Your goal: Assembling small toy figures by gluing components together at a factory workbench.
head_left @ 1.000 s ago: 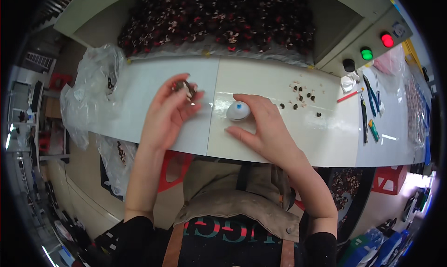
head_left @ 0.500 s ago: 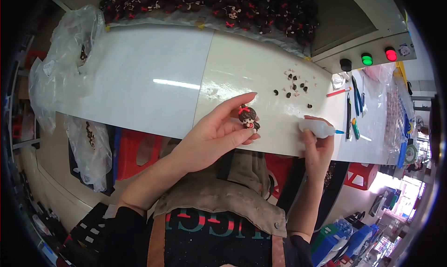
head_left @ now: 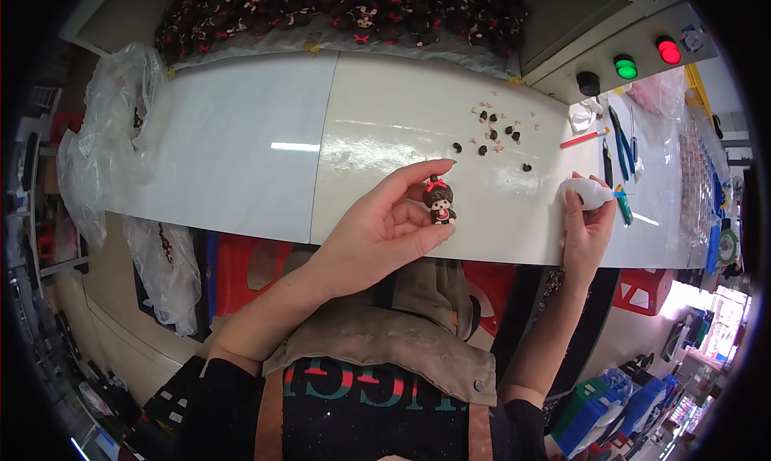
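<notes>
A small doll figurine [head_left: 438,200] with brown hair and a red bow stands upright between the thumb and fingers of my left hand [head_left: 389,224], just above the table's near edge. My right hand [head_left: 588,234] is wrapped round a white squeeze bottle [head_left: 589,193] with a thin blue tip, which lies sideways and points right. Several small dark brown pieces [head_left: 493,135] lie on the tabletop beyond the figurine, with tiny pale pieces [head_left: 536,127] scattered among them.
Many similar figurines [head_left: 345,15] crowd the back. A machine panel with a green button [head_left: 625,67] and a red button [head_left: 668,50] stands at far right. Blue-handled pliers [head_left: 620,140] and a red brush [head_left: 585,137] lie below it. A plastic bag [head_left: 112,132] hangs at left.
My right hand has moved right with the squeeze bottle, away from the figurine. My left hand still holds the figurine, now turned slightly and a little farther right.
</notes>
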Action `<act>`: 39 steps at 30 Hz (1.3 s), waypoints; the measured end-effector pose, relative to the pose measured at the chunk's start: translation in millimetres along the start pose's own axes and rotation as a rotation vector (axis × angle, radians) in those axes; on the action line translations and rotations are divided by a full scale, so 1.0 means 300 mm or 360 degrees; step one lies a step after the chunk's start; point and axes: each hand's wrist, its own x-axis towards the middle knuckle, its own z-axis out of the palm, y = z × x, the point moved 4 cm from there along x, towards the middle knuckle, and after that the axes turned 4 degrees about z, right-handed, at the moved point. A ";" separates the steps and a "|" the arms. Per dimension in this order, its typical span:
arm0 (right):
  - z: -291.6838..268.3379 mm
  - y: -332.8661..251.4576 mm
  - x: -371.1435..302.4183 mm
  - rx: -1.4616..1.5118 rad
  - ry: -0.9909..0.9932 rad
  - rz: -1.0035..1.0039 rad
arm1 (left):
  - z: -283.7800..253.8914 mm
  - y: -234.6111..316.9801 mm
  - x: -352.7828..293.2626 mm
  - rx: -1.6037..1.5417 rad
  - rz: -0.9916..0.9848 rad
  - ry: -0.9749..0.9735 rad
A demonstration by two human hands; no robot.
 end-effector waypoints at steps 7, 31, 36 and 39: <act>-0.022 -0.121 -0.140 0.0081 0.0672 -0.0317 | 0.018 0.003 0.017 0.0113 -0.0110 -0.0041; 0.328 -0.197 -0.177 0.0341 -0.0899 0.0098 | 0.033 -0.035 0.002 0.0737 0.0186 -0.0097; 0.327 -0.181 -0.177 0.0303 -0.0892 0.0034 | 0.036 -0.021 0.001 0.0820 0.0049 -0.0123; 0.331 -0.189 -0.179 0.0268 -0.0850 -0.0027 | 0.035 -0.021 0.005 0.0907 0.0013 -0.0144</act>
